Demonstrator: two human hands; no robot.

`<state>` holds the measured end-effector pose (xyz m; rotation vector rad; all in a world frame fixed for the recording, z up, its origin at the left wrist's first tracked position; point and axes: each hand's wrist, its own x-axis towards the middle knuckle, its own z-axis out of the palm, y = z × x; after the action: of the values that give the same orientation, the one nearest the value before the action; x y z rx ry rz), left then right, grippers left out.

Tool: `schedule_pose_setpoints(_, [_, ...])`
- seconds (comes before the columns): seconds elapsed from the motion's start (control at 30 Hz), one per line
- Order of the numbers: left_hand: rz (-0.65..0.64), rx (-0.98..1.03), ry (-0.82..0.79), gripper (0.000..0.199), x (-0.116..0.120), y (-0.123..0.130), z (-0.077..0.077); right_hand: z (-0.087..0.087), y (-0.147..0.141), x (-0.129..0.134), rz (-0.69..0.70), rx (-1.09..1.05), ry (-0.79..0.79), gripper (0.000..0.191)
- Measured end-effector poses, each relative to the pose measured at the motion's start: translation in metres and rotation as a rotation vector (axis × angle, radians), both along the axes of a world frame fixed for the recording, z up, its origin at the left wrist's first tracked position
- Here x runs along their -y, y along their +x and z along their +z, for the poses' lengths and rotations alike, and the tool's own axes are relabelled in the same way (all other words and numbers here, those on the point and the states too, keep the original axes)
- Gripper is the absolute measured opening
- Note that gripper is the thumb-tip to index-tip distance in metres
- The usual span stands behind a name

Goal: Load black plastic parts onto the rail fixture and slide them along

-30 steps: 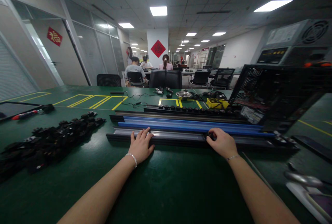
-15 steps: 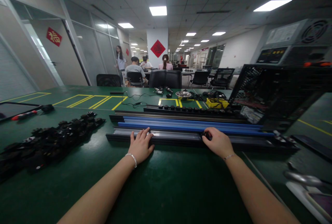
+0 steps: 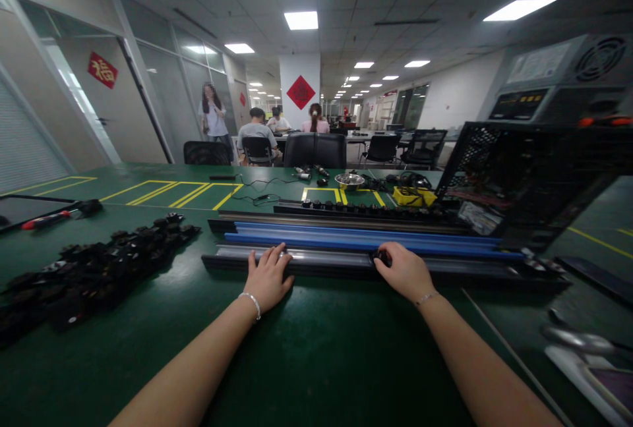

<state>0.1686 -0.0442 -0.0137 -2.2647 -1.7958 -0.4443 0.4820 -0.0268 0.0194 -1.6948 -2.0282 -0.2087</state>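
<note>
My left hand (image 3: 268, 277) lies with its fingers spread on the near black rail (image 3: 336, 271), left of its middle. Farther right along the same rail, my right hand (image 3: 406, 270) is closed around a small black part (image 3: 381, 257), mostly hidden by the fingers; its exact kind does not show. A shiny grey strip (image 3: 321, 256) runs along the rail's channel between the hands. Just behind lies a long blue rail (image 3: 356, 240), parallel to the black one. A pile of small black parts (image 3: 119, 262) spreads over the table left of my left hand.
Behind the rails stand a metal bowl (image 3: 349, 180), a yellow box (image 3: 413, 197) and a row of small black parts (image 3: 370, 207). An open computer case (image 3: 534, 176) rises at the right. A red-handled screwdriver (image 3: 47, 219) lies far left. People sit and stand beyond the green table (image 3: 316, 361).
My right hand has slid a little to the left along the rail with the small black part. My left hand has stayed put. A person in the background has moved left and nearer.
</note>
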Motion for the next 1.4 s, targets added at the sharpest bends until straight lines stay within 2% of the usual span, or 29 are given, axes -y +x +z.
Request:
schedule_pose_setpoints(0.37, [-0.001,0.001,-0.004,0.04,0.0,0.0,-0.001,0.0,-0.008,0.002,-0.048,-0.005,-0.035,0.019])
schedule_pose_setpoints(0.83, [0.003,0.0,0.0,0.046,0.0,0.0,-0.001,-0.006,-0.017,0.0,0.055,-0.043,-0.027,0.018])
schedule_pose_setpoints(1.07, [0.004,0.007,-0.005,0.047,0.0,0.0,0.0,-0.006,-0.02,0.001,0.052,-0.056,-0.05,0.019])
schedule_pose_setpoints(1.4, [0.01,0.005,-0.023,0.049,0.001,0.001,0.002,-0.005,-0.026,0.003,0.114,-0.086,-0.094,0.029])
